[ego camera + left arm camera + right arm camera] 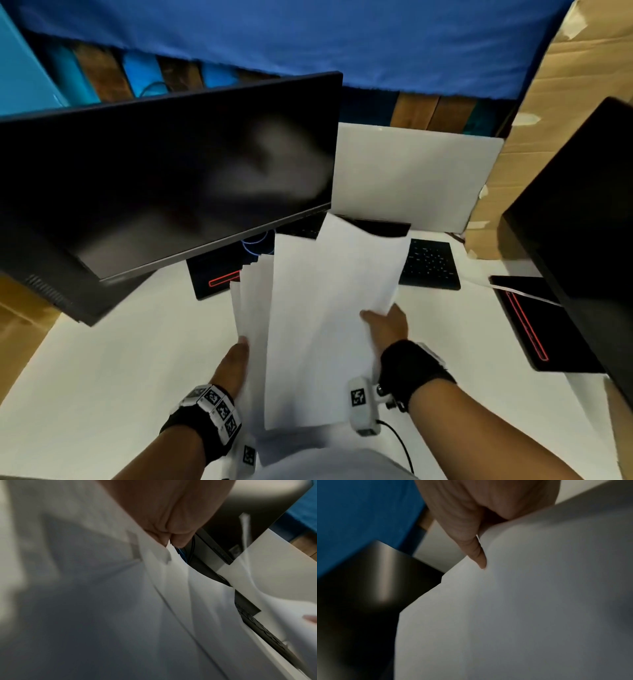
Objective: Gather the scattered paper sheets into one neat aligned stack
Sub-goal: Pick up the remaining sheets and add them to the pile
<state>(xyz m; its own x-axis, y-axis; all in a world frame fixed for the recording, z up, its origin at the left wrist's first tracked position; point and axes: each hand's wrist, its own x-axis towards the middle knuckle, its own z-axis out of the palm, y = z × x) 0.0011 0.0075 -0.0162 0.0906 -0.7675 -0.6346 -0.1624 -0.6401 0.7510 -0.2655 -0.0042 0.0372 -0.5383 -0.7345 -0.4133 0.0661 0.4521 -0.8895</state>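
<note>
Sheets (329,325) running lengthwise away between both hands' fingers: left hand (233,363) pinching the fanned edge, right hand (387,329) gripping the opposite edge.

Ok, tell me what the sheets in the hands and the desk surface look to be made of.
Sheets: thin white paper, matte; they bow and fan apart where the left hand and right hand hold them. Desk surface: smooth, white, faintly sheened, probably laminate or painted board; the pictures cannot settle which.
</note>
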